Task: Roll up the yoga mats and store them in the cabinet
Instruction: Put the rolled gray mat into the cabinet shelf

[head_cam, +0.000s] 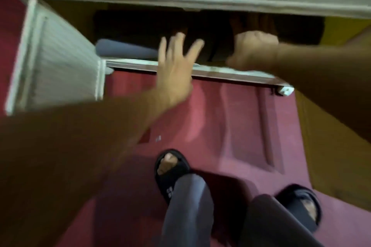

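Two bare arms reach forward and down over a dark red carpet [230,126] toward a low cabinet [200,0] with pale grey framing. The cabinet's left door [58,62] stands swung open, its ribbed pale panel facing the camera, and a pale sill [230,75] runs along the bottom of the opening. The inside is dark. A rolled yoga mat [124,49], grey-blue, lies on its side at the left of the cabinet floor, just behind the sill, its rounded end toward the open door. A darker bulk fills the middle and right of the opening; blur and shadow make it too unclear to name.

The left arm comes in from the lower left, and the left hand [174,68] is held over the sill with its grip open: fingers straight and spread, holding nothing. Whether it touches the sill cannot be told. The right arm enters from the right edge, and the right hand [253,50] sits at the mouth of the cabinet with fingers curled into a fist; what that grip holds, if anything, cannot be told.

Below, two feet in black slide sandals [172,172] stand on the carpet under dark trouser legs.
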`<state>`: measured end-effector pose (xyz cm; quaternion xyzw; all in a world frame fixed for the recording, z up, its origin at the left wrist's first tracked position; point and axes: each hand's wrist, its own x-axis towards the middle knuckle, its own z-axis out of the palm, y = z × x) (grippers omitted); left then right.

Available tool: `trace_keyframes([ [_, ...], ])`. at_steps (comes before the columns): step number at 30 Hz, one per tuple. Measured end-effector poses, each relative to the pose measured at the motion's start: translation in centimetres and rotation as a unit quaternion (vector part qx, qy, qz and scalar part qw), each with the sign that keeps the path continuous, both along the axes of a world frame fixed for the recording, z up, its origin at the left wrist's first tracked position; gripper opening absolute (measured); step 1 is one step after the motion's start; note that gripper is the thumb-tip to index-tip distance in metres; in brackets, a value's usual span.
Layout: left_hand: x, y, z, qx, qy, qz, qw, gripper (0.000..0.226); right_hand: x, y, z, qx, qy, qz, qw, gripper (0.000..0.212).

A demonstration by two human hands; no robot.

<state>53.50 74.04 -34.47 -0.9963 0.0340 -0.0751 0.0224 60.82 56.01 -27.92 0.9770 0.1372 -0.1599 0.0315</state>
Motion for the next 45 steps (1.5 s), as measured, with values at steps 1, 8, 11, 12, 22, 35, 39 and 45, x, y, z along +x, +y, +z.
trace_keyframes([
  [1,-3.0,-0.3,1.3,-0.045,0.032,-0.015,0.998,0.097,-1.7,-0.3,1.0,0.041,-0.019,-0.005,0.999,0.082],
  [8,-13.7,6.2,11.9,0.09,0.168,0.021,0.981,0.089,-14.0,-4.9,10.4,0.119,-0.119,0.021,0.985,0.049],
  [11,-15.1,9.5,16.9,-0.011,0.073,0.219,0.973,0.09,-16.3,-7.4,14.2,0.148,-0.222,-0.067,0.962,0.062],
  [12,-15.7,10.7,18.1,-0.06,0.063,0.292,0.953,0.092,-17.3,-8.2,14.8,0.155,-0.225,-0.122,0.954,0.068],
  [22,-20.7,13.3,17.1,-0.314,0.09,0.442,0.835,0.053,-22.2,-12.2,13.6,0.211,-0.072,-0.385,0.896,0.046],
  [35,-11.7,4.6,15.1,-0.381,0.09,0.335,0.857,0.036,-15.2,-7.0,11.7,0.305,0.223,-0.435,0.817,0.018],
  [39,-4.4,3.9,17.5,-0.535,0.208,0.296,0.763,0.025,-10.8,-1.9,11.5,0.479,0.25,-0.412,0.734,0.023],
  [45,-0.2,4.0,19.4,-0.728,0.196,0.317,0.575,0.038,-5.8,3.2,11.7,0.663,0.314,-0.476,0.486,0.018],
])
